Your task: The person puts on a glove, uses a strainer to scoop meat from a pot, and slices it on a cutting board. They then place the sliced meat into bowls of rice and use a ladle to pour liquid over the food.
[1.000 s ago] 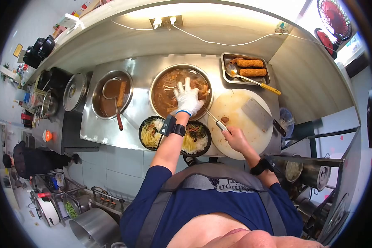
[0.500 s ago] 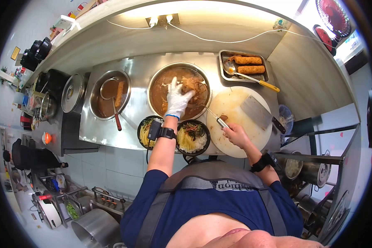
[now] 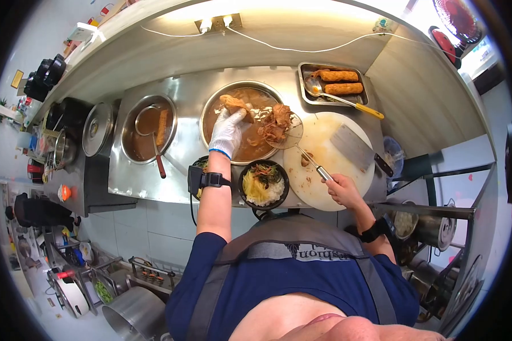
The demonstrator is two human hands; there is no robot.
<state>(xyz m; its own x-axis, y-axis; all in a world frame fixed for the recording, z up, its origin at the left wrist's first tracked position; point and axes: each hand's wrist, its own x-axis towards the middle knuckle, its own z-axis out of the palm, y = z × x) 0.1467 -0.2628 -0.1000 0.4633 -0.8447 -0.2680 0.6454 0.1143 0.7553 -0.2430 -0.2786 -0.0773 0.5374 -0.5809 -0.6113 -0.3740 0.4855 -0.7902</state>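
Observation:
My left hand (image 3: 227, 129), in a white glove, is closed on a brown piece of meat (image 3: 234, 103) above the round pot (image 3: 202, 122) of brown broth. Bare, my right hand (image 3: 345, 191) grips the handle of a wire skimmer (image 3: 295, 135). Its mesh head hangs over the pot's right edge and carries a heap of shredded-looking brown meat (image 3: 275, 124). Below the pot stands a black bowl (image 3: 264, 186) of rice, yellow shreds and greens. A second bowl (image 3: 201, 163) is mostly hidden by my left wrist.
A round cutting board (image 3: 322, 126) bears a cleaver (image 3: 352, 149) and scraps. Behind it, a metal tray (image 3: 363, 101) holds brown rolls and a yellow-handled spoon (image 3: 354, 103). Another pot (image 3: 125, 128) on the left contains broth, a roll and a ladle (image 3: 158, 153).
My left hand has drawn back leftward out of the pot and now holds a meat piece. The skimmer has risen from the broth with meat on it, and my right hand has shifted slightly right.

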